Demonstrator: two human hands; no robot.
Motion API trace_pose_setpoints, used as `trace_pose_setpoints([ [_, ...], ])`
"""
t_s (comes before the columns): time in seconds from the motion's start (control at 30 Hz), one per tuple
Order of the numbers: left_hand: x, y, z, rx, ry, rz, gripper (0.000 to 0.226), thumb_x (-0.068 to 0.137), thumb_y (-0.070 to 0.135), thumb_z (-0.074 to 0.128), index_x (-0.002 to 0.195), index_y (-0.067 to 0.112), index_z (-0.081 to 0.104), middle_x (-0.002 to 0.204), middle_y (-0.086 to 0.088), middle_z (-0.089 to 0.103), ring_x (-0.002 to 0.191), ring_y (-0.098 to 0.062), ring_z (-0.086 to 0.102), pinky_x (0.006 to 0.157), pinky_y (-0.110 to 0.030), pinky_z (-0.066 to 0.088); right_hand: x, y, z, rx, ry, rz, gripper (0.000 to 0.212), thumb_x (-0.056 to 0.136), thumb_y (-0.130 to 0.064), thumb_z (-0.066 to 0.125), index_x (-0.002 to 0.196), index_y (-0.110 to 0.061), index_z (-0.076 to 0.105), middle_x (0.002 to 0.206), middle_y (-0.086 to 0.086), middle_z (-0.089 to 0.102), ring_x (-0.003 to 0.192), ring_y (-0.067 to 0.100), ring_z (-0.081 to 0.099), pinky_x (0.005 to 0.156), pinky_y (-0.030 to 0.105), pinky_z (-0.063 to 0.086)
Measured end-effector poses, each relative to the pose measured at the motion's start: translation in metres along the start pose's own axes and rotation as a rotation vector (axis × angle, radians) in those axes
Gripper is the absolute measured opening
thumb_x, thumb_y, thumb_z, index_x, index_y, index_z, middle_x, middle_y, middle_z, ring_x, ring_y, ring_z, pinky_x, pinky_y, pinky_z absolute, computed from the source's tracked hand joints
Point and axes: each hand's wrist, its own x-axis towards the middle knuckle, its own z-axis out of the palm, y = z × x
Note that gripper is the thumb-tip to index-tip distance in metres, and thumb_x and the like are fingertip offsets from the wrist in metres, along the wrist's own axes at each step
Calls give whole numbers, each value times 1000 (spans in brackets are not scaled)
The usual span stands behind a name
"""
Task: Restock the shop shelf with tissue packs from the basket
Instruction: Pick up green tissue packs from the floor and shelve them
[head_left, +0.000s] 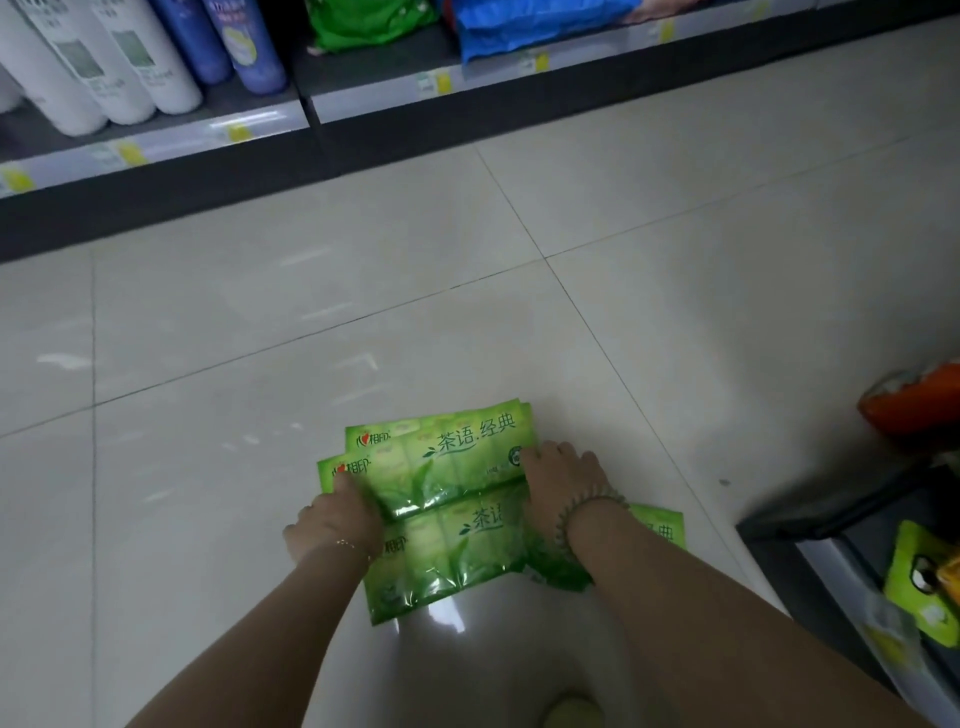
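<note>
Several flat green tissue packs (441, 467) lie overlapped on the tiled floor, with white and green print on top. My left hand (337, 514) grips the left edge of the stack, fingers curled over it. My right hand (558, 470) holds the right edge, fingers bent down over the packs; a coiled band circles that wrist. Another green pack (660, 525) sticks out to the right, under my right forearm. The bottom shop shelf (156, 150) runs along the top of the view. No basket is clearly visible.
White and blue bottles (130, 62) stand on the shelf at upper left; green and blue bags (519, 26) lie further right. A dark low shelf (831, 525) with green and orange goods sits at the right edge. Pale floor tiles (311, 291) stretch between me and the shelf.
</note>
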Motion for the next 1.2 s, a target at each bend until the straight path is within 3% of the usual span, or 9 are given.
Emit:
trace_pose_setpoints([
  [0.13, 10, -3, 10, -168, -53, -25, 39, 95, 33, 34, 131, 19, 27, 109, -15, 60, 100, -34, 60, 86, -41, 48, 11, -3, 5, 116, -89, 56, 50, 90, -33, 50, 133, -15, 33, 133, 15, 40, 119, 31, 43, 97, 44, 41],
  [0.33, 11, -9, 17, -328, -115, -32, 42, 94, 28, 52, 125, 7, 34, 112, -22, 53, 102, -39, 55, 87, -45, 49, 17, -11, 9, 508, -137, 150, 50, 87, -10, 53, 131, -14, 29, 122, 13, 46, 105, 29, 52, 88, 37, 49],
  [0.53, 10, -8, 14, -477, -159, -93, 47, 88, 20, 61, 122, -2, 36, 119, -24, 52, 105, -39, 55, 78, -41, 48, 19, -11, 13, 587, -117, 197, 37, 87, -9, 51, 122, -11, 38, 106, 7, 52, 94, 23, 55, 83, 39, 53],
  [0.63, 10, -6, 4, -520, -144, -134, 48, 90, 17, 58, 121, -2, 28, 110, -23, 55, 90, -36, 55, 64, -38, 44, 17, -12, 10, 631, -95, 195, 45, 88, -9, 51, 128, -13, 33, 112, 6, 52, 97, 23, 54, 86, 35, 50],
  [0.77, 8, -4, -10, -534, -95, -265, 48, 90, 17, 59, 122, 0, 29, 95, -18, 52, 72, -30, 53, 51, -34, 41, 10, -16, 7, 635, -85, 205, 72, 90, -8, 51, 147, -11, 8, 135, 13, 45, 116, 29, 52, 94, 36, 48],
  [0.9, 6, -3, -18, -517, -69, -267, 20, 89, 22, 59, 85, 2, 56, 76, -11, 58, 57, -23, 53, 49, -27, 45, 3, -18, 0, 630, -47, 203, 62, 93, -10, 48, 144, -4, 15, 132, 15, 47, 115, 29, 53, 95, 37, 49],
  [1.0, -1, 1, -28, -580, -68, -290, 25, 81, 14, 68, 70, 6, 47, 77, -13, 57, 74, -31, 60, 68, -35, 55, -5, -17, -8, 640, 22, 195, 59, 94, -11, 47, 144, -2, 16, 134, 15, 44, 118, 28, 50, 95, 34, 45],
  [1.13, -13, 12, -48, -684, -41, -275, 25, 74, 9, 71, 86, 4, 50, 83, -13, 53, 80, -31, 54, 64, -34, 49, -19, -12, -20, 707, 162, 204, 56, 94, -13, 50, 141, -10, 20, 126, 14, 46, 112, 28, 51, 90, 34, 47],
  [1.2, -19, 16, -58, -724, -14, -233, 37, 69, 11, 75, 98, 4, 52, 93, -15, 58, 81, -31, 56, 61, -34, 49, -27, -9, -29, 751, 246, 227, 58, 93, -13, 52, 142, -10, 20, 128, 13, 45, 115, 28, 50, 89, 32, 45],
])
